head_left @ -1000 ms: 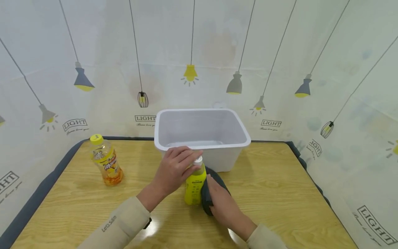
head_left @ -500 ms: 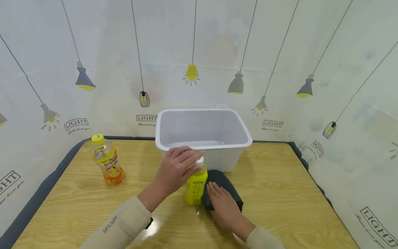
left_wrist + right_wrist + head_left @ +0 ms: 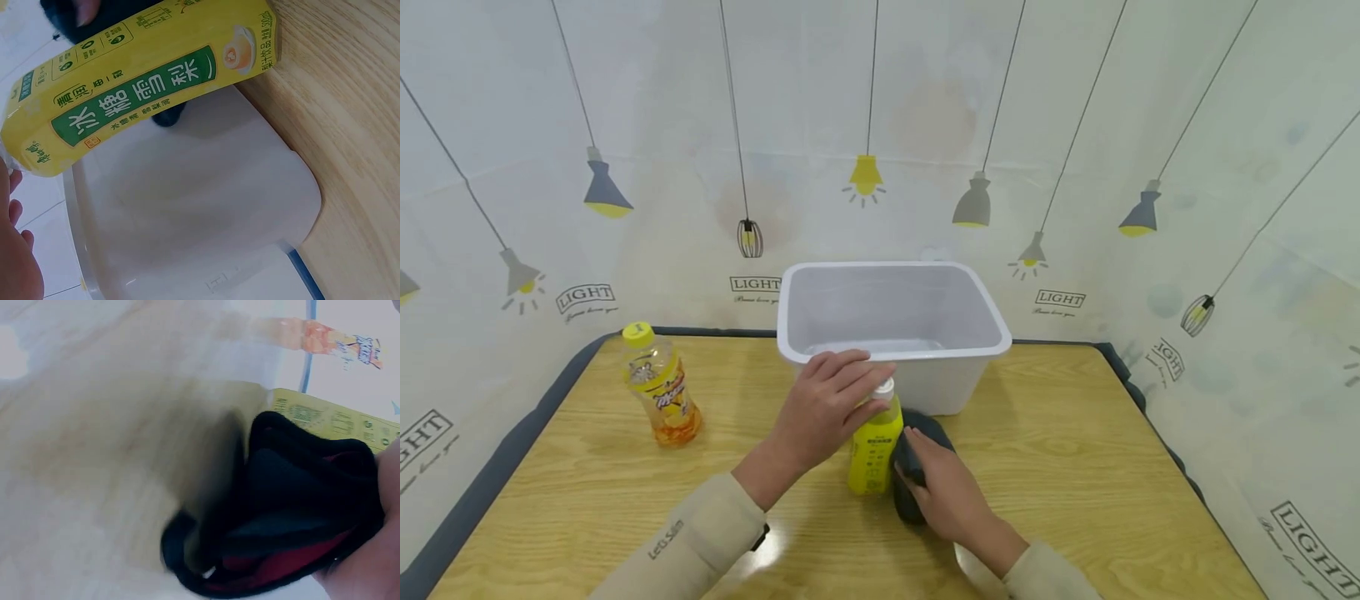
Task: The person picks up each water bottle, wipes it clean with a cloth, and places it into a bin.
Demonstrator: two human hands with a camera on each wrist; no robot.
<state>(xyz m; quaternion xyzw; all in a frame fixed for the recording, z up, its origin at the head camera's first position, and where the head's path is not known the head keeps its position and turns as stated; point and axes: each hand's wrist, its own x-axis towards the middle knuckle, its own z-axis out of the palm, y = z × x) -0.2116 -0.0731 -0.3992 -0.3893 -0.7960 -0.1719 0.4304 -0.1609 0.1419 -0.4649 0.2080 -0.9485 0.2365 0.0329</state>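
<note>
A yellow drink bottle (image 3: 876, 454) with a white cap stands upright in front of the white bin in the head view. My left hand (image 3: 823, 408) holds it by the cap and neck from above. Its label (image 3: 134, 97) fills the top of the left wrist view. Right beside the bottle, my right hand (image 3: 953, 493) grips a folded dark fabric piece (image 3: 931, 427) with thumb and fingers. In the right wrist view the fabric (image 3: 294, 487) shows black edging and a red lining; its exact kind is unclear. Part of it lies hidden behind the hand.
Behind the bottle stands a white plastic bin (image 3: 895, 354) with its top uncovered. Another bottle (image 3: 662, 392), yellow-capped with a little orange liquid, is at the left of the wooden table (image 3: 1075, 450). A printed curtain (image 3: 880, 225) surrounds the table's back and sides.
The dark fabric was folded, lay flatter under my outspread right hand half a second ago, and is now folded and gripped again. My left hand and the bottle stay in place.
</note>
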